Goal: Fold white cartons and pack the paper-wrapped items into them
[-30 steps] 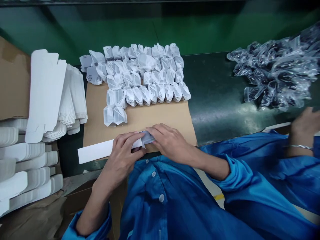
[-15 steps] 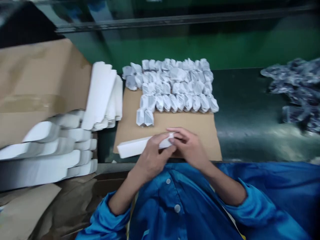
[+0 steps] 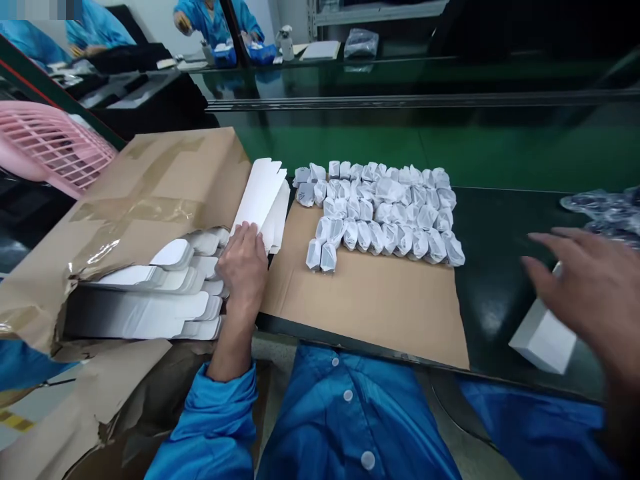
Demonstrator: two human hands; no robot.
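My left hand (image 3: pixel 243 262) lies with fingers stretched out on a stack of flat white cartons (image 3: pixel 165 293) in a torn cardboard box (image 3: pixel 125 200), just below several cartons leaning upright (image 3: pixel 260 197). My right hand (image 3: pixel 593 293) hovers open, fingers spread, just above and right of a closed white box (image 3: pixel 543 339) on the dark green table; it holds nothing. Rows of small white wrapped packets (image 3: pixel 383 213) sit on a brown cardboard sheet (image 3: pixel 370 300) between my hands.
Clear bags with dark parts (image 3: pixel 605 207) lie at the far right. A pink plastic basket (image 3: pixel 47 143) stands at the far left. Other people in blue coats work at a table beyond the green conveyor (image 3: pixel 400 140).
Both hands left the long white box. The left hand went left onto the flat cartons; the right swung right, where the box now lies free. The view lifted and turned left.
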